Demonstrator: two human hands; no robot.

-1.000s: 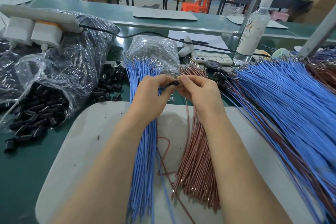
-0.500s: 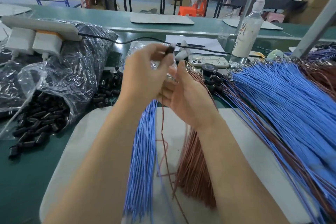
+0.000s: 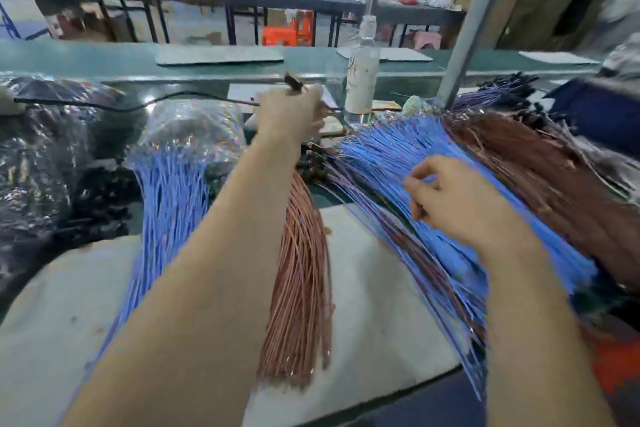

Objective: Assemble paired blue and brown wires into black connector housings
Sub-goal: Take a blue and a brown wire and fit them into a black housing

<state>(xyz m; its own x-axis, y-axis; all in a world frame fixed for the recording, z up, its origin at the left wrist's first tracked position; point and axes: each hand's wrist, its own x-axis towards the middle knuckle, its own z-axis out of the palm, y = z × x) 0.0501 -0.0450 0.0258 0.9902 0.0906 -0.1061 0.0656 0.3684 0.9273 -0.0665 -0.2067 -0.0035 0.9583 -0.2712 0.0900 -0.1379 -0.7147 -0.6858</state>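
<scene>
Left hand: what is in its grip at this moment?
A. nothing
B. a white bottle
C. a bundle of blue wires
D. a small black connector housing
D: the left hand pinches a small black connector housing at its fingertips, up above the wire bundles.

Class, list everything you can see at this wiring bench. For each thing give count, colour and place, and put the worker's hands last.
blue wires: one loose bundle, blue, left of centre
brown wires: one loose bundle, copper-brown, mat centre
assembled wires: one large pile, blue and brown, right
mat: one, white, near bench edge
loose housings: many, black, far left, blurred
plastic bags: at least two, clear, left
bottle: one, clear, rear centre
held housing: one, black, above centre
left hand: one, raised at centre, pinching the held housing
right hand: one, fingers curled, over assembled wires; grip unclear
</scene>
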